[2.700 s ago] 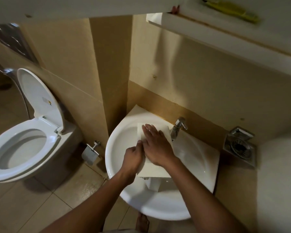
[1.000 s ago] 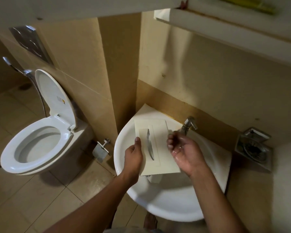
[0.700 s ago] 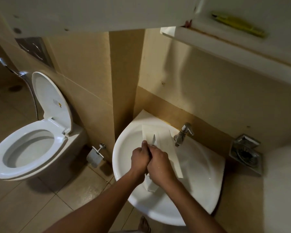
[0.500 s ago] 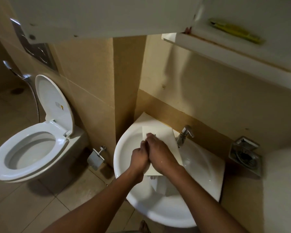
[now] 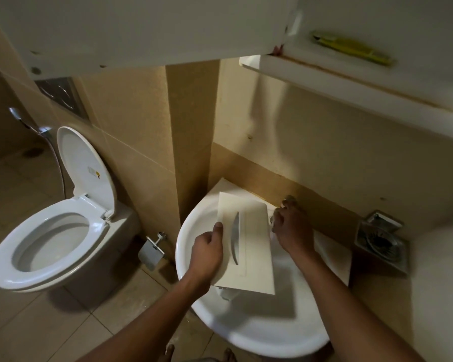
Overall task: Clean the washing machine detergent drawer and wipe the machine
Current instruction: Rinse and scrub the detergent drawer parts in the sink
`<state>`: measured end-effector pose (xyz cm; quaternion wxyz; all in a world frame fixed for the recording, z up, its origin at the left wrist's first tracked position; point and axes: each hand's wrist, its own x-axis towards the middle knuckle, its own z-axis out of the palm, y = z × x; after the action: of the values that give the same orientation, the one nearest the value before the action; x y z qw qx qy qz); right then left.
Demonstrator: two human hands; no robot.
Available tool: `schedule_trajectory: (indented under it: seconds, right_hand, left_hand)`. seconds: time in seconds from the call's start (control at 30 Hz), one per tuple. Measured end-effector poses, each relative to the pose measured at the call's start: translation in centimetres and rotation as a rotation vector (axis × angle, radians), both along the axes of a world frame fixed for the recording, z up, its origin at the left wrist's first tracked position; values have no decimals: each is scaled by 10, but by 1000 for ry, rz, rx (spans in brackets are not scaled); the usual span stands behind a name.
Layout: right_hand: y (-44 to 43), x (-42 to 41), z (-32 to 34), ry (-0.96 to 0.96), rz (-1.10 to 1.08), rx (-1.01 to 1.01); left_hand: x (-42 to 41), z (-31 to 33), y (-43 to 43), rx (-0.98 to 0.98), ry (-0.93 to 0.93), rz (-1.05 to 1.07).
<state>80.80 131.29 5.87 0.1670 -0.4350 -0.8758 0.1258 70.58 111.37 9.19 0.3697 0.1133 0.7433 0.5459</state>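
We hold the detergent drawer (image 5: 246,241) over the sink (image 5: 259,327), its white front panel turned up toward us and its long axis running from about 11 o'clock at the wall end to 5 o'clock at the near end, with the silver handle strip lying along that same line. Our left hand (image 5: 207,253) grips the drawer's left long edge, thumb pressed on the panel face and the other fingers curled out of sight beneath, so we judge it closed firmly on the drawer. Our right hand (image 5: 292,228) sits just off the drawer's right edge, toward 2 o'clock from the panel's middle, fingers bent over the tap, which they mostly hide; we cannot tell whether they clasp it or only rest there. The right hand is the nearer one to the water, the left the only one carrying the drawer. Any rinse, we judge, depends on the drawer's wall end lying just left of the tap, so a slight swing rightward would bring it under.
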Motion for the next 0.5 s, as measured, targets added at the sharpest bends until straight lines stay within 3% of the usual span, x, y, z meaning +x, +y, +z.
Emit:
schedule_trajectory:
  seconds: [0.13, 0.3, 0.4, 0.5]
  right_hand:
    - [21, 7, 16, 68, -235, -14]
    - [45, -1, 11, -121, -310, -240]
    - [41, 4, 2, 22, -297, -385]
    - [29, 7, -1, 142, -333, -387]
  left_hand:
    - [-14, 9, -4, 11, -68, 23]
    - [-14, 16, -1, 36, -101, 30]
    - [-15, 15, 0, 29, -127, 47]
    - [-17, 11, -2, 19, -155, 55]
